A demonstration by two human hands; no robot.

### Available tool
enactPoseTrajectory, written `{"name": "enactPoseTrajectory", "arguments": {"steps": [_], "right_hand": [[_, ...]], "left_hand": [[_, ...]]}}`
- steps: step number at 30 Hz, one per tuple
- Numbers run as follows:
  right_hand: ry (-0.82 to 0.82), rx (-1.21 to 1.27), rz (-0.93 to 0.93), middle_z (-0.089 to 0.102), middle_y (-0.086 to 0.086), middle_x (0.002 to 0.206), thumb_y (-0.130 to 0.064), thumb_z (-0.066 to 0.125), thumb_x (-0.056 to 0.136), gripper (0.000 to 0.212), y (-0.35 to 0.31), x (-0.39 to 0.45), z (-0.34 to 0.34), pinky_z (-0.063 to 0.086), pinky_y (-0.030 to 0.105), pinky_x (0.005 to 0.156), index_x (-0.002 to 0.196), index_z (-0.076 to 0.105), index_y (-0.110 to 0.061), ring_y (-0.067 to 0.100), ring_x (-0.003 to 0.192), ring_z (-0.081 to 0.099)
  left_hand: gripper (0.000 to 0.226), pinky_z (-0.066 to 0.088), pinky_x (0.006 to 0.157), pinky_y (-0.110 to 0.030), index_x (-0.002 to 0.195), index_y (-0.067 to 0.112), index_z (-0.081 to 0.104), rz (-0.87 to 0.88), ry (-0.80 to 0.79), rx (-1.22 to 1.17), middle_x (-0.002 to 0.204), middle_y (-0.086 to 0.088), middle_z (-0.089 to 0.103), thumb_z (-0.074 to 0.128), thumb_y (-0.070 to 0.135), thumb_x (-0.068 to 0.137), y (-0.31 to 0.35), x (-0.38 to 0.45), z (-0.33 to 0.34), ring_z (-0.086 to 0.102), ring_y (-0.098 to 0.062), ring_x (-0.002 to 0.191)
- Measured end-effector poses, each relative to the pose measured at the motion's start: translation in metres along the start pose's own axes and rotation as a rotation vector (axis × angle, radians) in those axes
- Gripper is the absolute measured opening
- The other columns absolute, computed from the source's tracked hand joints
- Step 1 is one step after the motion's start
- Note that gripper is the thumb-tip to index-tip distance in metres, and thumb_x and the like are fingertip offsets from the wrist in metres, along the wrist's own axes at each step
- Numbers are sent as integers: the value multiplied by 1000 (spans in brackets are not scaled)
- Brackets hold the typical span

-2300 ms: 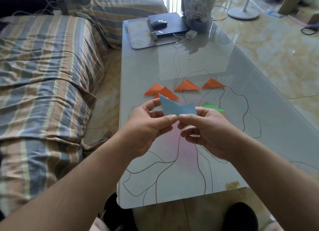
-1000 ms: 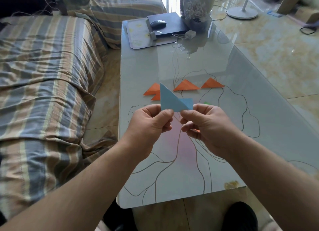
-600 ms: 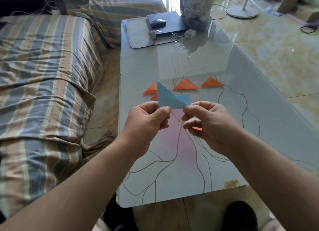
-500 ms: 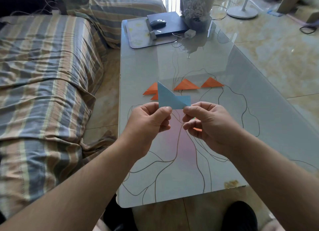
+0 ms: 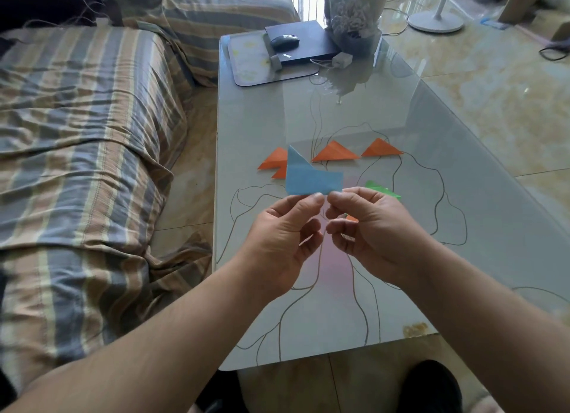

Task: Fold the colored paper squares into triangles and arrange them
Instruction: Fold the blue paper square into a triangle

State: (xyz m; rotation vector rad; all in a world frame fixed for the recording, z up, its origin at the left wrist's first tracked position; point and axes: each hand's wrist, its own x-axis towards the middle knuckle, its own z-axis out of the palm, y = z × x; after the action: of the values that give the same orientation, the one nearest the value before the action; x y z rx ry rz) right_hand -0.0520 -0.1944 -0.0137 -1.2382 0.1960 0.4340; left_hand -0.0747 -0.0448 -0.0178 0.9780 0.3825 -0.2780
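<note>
Held up above the glass-topped table point(image 5: 462, 197) in both hands: a partly folded blue paper point(image 5: 311, 178), one pointed corner sticking up at its left, lower edge pinched. Left hand point(image 5: 277, 240) gripping that lower edge between thumb and forefinger, remaining fingers curled beneath; right hand point(image 5: 373, 227) pinching the same edge just beside it, fingertips of the two hands nearly touching. Lying flat on the table beyond the paper, in a rough row: two overlapping orange triangles point(image 5: 274, 163) partly hidden behind the blue paper, then a middle orange triangle point(image 5: 334, 152), then a right orange triangle point(image 5: 381, 149), the last two apart from each other. Peeking out past the right hand, a green folded paper point(image 5: 382, 190), and below the fingers a small orange scrap point(image 5: 351, 218), shape unclear. At the far end of the table, a black laptop point(image 5: 308, 47) with a computer mouse point(image 5: 284, 41) on top. To the left, a striped sofa cover point(image 5: 77, 135).
</note>
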Motion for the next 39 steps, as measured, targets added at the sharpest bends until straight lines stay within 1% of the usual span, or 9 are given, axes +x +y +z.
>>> {"name": "enactPoseTrajectory", "arguments": {"steps": [2, 5, 9, 15, 20, 24, 28, 32, 39], "right_hand": [[-13, -16, -4, 69, 6, 78, -20, 71, 95, 18, 1, 0, 1, 49, 32, 65, 78, 72, -18, 19, 64, 63], [-5, -39, -16, 69, 6, 77, -18, 69, 97, 17, 3, -1, 2, 50, 31, 64, 80, 70, -16, 18, 64, 63], [3, -64, -28, 70, 8, 79, -19, 69, 97, 13, 5, 0, 2, 52, 30, 64, 85, 69, -13, 19, 66, 65], [13, -79, -48, 70, 7, 79, -22, 71, 94, 12, 4, -1, 3, 51, 31, 64, 87, 69, -13, 19, 66, 65], [21, -80, -42, 71, 6, 79, -20, 70, 96, 11, 4, 0, 3, 51, 31, 64, 88, 69, -13, 19, 66, 66], [28, -69, -33, 70, 6, 78, -19, 69, 97, 11, 3, 0, 2, 51, 31, 63, 88, 68, -13, 19, 65, 65], [50, -58, -38, 70, 6, 76, -18, 69, 97, 10, 2, 1, 1, 50, 31, 63, 88, 67, -13, 18, 63, 65], [51, -55, -38, 70, 6, 76, -17, 69, 97, 9, 1, 1, 1, 50, 31, 63, 90, 67, -12, 18, 63, 64], [56, -49, -39, 70, 7, 76, -17, 69, 97, 9, 1, 1, 1, 51, 33, 65, 89, 67, -12, 19, 63, 64]], "left_hand": [[4, 50, 76, -30, 81, 20, 82, 5, -13, 34, 81, 0, 69, 78, 19, 82, -1, -2, 2, 57, -14, 75], [13, 50, 74, -30, 81, 18, 79, 33, 36, 71, 78, 0, 68, 73, 13, 92, -1, -2, 2, 58, -12, 71], [6, 51, 75, -31, 95, 19, 73, 50, 61, 110, 73, 3, 68, 72, 14, 93, -1, -3, 3, 60, -10, 69], [8, 53, 73, -32, 98, 19, 72, 112, 110, 129, 73, 4, 67, 75, 16, 91, -1, -2, 1, 59, -10, 68], [17, 56, 76, -33, 109, 20, 72, 119, 101, 144, 77, 6, 69, 74, 20, 93, -2, -3, 0, 62, -12, 71], [17, 56, 78, -34, 108, 21, 73, 107, 100, 158, 78, 6, 71, 75, 21, 91, -1, -3, 0, 62, -12, 73], [10, 56, 76, -33, 105, 20, 71, 100, 125, 147, 78, 6, 70, 72, 22, 95, 1, -2, -2, 62, -14, 77], [8, 55, 77, -35, 104, 22, 71, 83, 131, 121, 78, 5, 70, 70, 22, 97, 2, -4, 0, 62, -15, 79], [11, 54, 79, -37, 108, 22, 67, 110, 100, 155, 86, 1, 72, 57, 27, 105, 2, -7, 1, 65, -16, 77]]}}
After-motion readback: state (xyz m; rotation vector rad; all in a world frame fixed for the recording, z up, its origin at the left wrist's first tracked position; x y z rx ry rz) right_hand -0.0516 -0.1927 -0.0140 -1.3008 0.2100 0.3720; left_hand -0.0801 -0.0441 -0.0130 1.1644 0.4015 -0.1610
